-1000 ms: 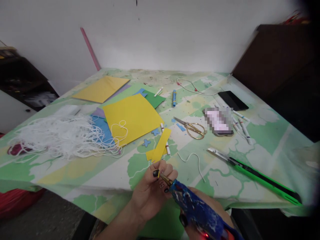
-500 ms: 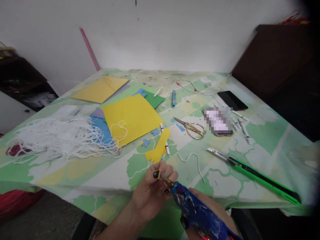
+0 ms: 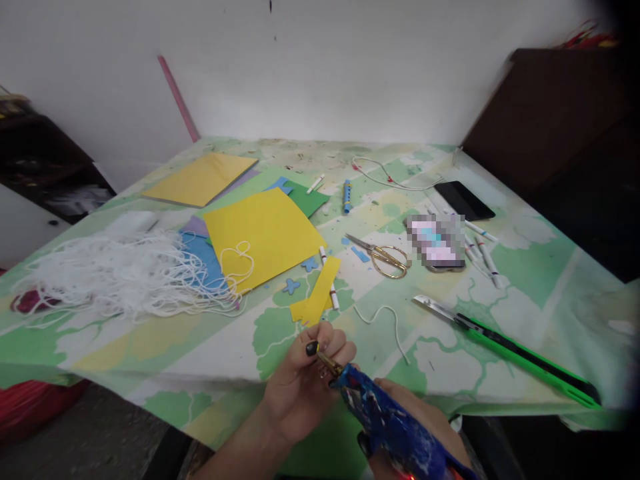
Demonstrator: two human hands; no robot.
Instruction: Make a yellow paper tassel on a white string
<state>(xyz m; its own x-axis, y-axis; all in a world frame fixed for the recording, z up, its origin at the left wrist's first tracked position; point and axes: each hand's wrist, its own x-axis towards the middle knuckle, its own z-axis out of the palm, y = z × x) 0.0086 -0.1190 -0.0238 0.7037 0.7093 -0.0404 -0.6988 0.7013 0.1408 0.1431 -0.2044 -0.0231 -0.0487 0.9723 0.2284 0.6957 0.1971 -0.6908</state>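
My right hand [image 3: 425,413] is wrapped round a blue glue gun [image 3: 390,420], its body smeared with whitish residue and a red light glowing low on it. The gun's metal nozzle points up and left, at the fingertips of my left hand [image 3: 305,380]. Those fingers are curled in a pinch, with a sliver of yellow showing beside the dark thumbnail; most of what they hold is hidden. Just beyond the left hand lie cut yellow strips [image 3: 323,290] over a white marker [image 3: 335,297]. Small blue cut-out shapes [image 3: 291,286] rest close by.
A tangle of white cord [image 3: 125,273] spreads at left beside a yellow sheet [image 3: 265,233]. Gold-handled scissors [image 3: 387,260] lie mid-table, with a phone [image 3: 435,243] to their right. The green utility knife [image 3: 525,360] has its blade out. A short white string [image 3: 385,313] curls nearby.
The glue gun has shifted slightly left, bringing its nozzle nearer to my left thumb. My left hand stays almost where it was, still pinched.
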